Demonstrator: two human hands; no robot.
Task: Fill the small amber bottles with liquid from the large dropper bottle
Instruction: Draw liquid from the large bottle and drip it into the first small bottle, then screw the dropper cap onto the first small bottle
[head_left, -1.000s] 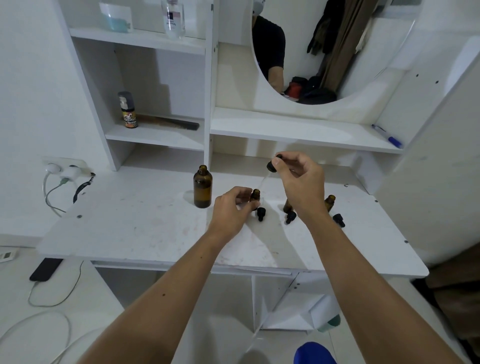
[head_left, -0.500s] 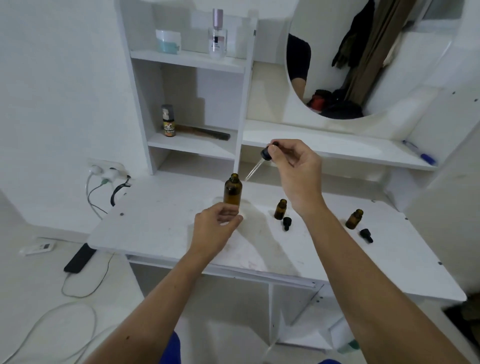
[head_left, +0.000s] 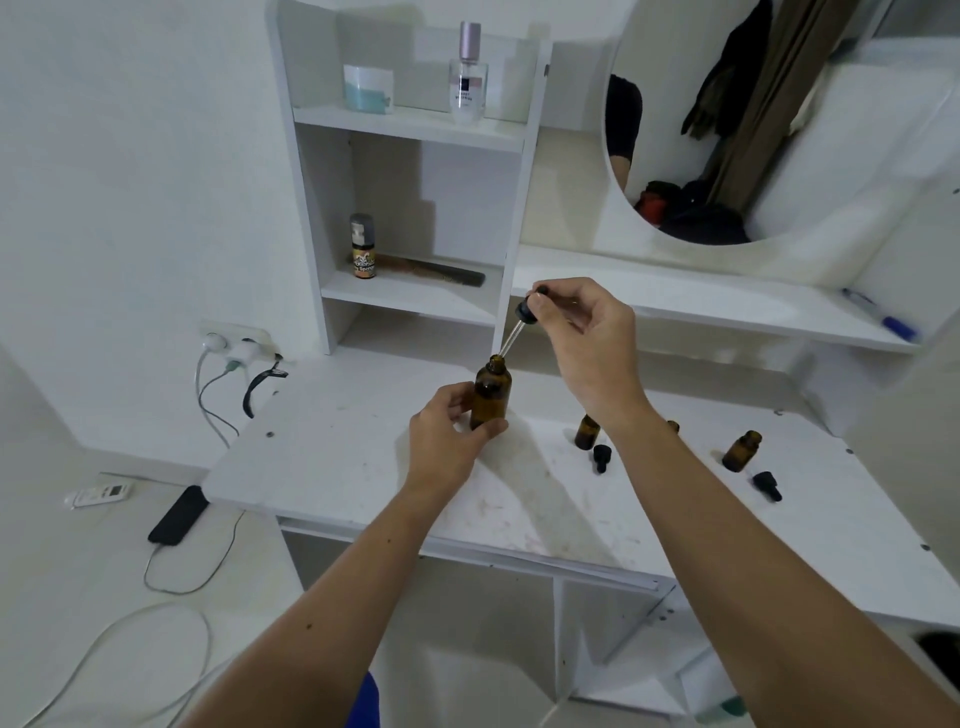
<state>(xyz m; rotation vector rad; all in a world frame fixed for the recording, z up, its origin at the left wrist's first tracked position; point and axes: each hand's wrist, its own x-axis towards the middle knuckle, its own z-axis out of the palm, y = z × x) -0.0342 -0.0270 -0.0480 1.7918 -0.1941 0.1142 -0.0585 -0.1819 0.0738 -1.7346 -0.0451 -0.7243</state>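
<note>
On the white desk (head_left: 332, 457), left hand (head_left: 447, 447) grips the upright large bottle (head_left: 491, 392); right hand (head_left: 587, 343) pinches the dropper (head_left: 514, 332), tip slanting down-left.

The large dropper bottle (head_left: 491, 396) is dark amber glass, uncapped and upright near the back edge of the white bench (head_left: 332, 457), left of the small ones. Its dropper (head_left: 514, 332), a black bulb and collar on a clear glass tube, is tilted, its tip at the bottle's open mouth. Three small amber bottles stand open toward the right edge: one (head_left: 587, 432) nearest the large bottle, one (head_left: 673, 426) mostly hidden, one (head_left: 742, 451) farthest right and leaning. A black dropper cap (head_left: 601, 457) lies just in front of the first, another (head_left: 768, 485) beside the last.
</note>
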